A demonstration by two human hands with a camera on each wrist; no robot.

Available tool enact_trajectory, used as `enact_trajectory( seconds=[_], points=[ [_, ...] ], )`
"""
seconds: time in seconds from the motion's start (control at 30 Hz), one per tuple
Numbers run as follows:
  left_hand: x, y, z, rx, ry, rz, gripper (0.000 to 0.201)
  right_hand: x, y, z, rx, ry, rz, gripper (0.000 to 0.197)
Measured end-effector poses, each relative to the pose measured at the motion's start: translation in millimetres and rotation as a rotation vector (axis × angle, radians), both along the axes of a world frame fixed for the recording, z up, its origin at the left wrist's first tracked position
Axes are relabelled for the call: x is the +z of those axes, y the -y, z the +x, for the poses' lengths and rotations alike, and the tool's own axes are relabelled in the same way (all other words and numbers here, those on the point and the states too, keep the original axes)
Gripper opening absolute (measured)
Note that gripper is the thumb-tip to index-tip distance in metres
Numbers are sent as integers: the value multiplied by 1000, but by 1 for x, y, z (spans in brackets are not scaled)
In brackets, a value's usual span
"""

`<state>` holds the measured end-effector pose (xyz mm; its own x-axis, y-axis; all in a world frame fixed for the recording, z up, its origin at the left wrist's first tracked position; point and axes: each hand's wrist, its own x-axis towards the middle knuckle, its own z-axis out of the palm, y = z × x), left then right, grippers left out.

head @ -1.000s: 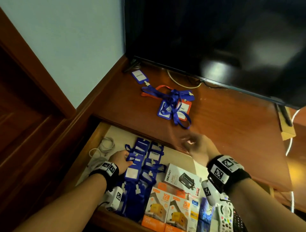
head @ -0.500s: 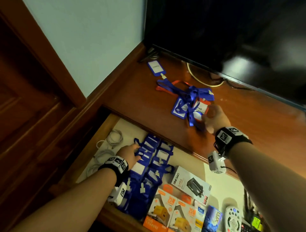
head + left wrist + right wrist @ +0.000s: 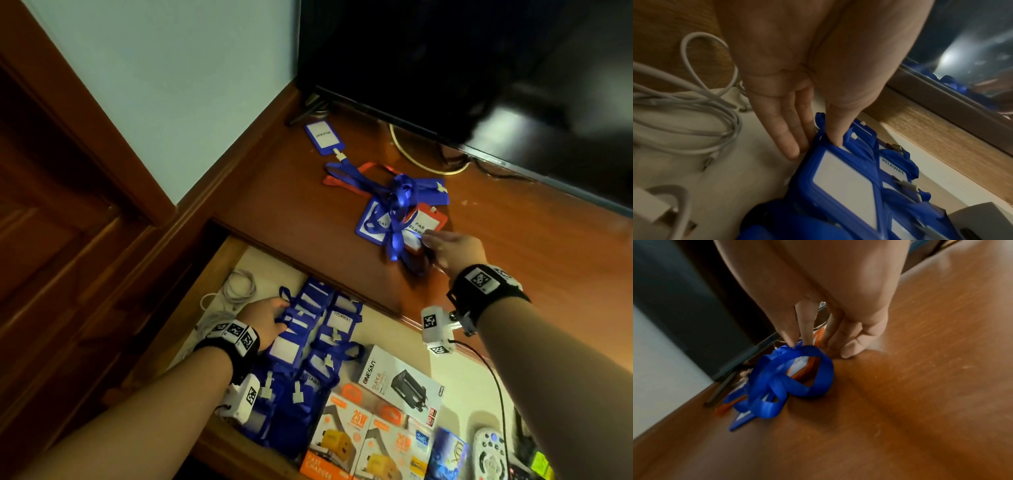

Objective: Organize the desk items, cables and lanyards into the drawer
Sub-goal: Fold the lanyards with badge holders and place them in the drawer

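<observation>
A tangle of blue lanyards (image 3: 399,205) with blue and orange badge holders is heaped on the desk (image 3: 513,260). Rows of blue badge holders (image 3: 308,346) (one reading PELAWAT) are laid flat in the open drawer (image 3: 445,370), beside coiled white cables (image 3: 236,291).

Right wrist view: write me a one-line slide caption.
Right hand reaches a tangle of blue lanyards and orange badge holder on the wooden desk, fingertips at the ribbon.

"PELAWAT" on a blue drawer badge (image 3: 341,320), "ONESAM SUPER" on the white box (image 3: 399,385), "25W" on an orange box (image 3: 346,433).
</observation>
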<state>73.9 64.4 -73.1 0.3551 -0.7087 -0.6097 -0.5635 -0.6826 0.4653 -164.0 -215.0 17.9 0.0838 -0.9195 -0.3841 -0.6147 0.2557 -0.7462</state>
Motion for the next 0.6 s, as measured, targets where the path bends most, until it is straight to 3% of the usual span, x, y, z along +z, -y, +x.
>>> enact_trajectory(
  seconds=[0.13,0.27,0.37,0.53,0.6],
  points=[
    [3,0,1,-62,5,20,58,5,-12,-14,-166,131,-42,14],
    [4,-2,6,-122,37,64,68,29,-24,-29,-185,67,-138,4],
    [9,-5,9,-150,27,80,65,51,-35,-39,-121,2,-269,11],
    [30,-13,8,-151,73,108,71,99,-55,-57,-131,124,-349,27],
    [51,-13,4,-158,138,88,58,122,-61,-64,-111,167,-375,24]
  ],
)
